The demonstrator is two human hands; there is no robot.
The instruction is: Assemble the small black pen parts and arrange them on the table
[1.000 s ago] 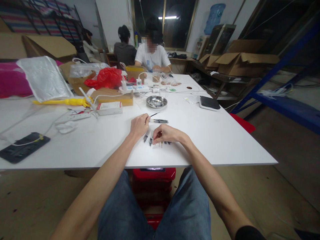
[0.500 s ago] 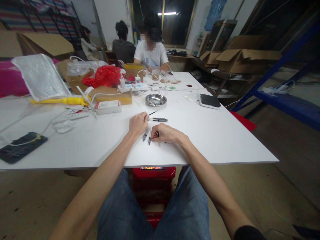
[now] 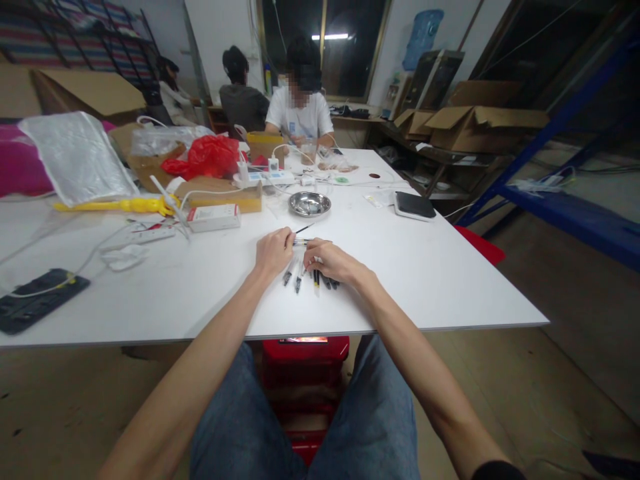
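Observation:
My left hand (image 3: 274, 253) is closed around a thin dark rod (image 3: 304, 228), perhaps a pen refill; its tip sticks out to the right. To its right, my right hand (image 3: 331, 260) has curled fingers pinched above the pen parts; anything between the fingertips is too small to make out. Below them lie clear pen barrels (image 3: 299, 281) with dark ends. Black sticks with a yellowish end (image 3: 317, 281) and several black pieces (image 3: 330, 283) sit partly under my right hand. A pen (image 3: 303, 241) lying crosswise is partly hidden behind my right hand.
A shiny metal bowl (image 3: 309, 204) stands beyond my hands. A black-topped device (image 3: 415, 206) lies at right. A white box (image 3: 214, 218), a power strip (image 3: 265, 178), a red bag (image 3: 207, 157) and cables crowd the left. Another person (image 3: 300, 113) sits across the white table (image 3: 440, 287).
My right hand has risen slightly away from me, uncovering the black sticks and black pieces and covering part of the crosswise pen. My left hand stays closed on the thin rod.

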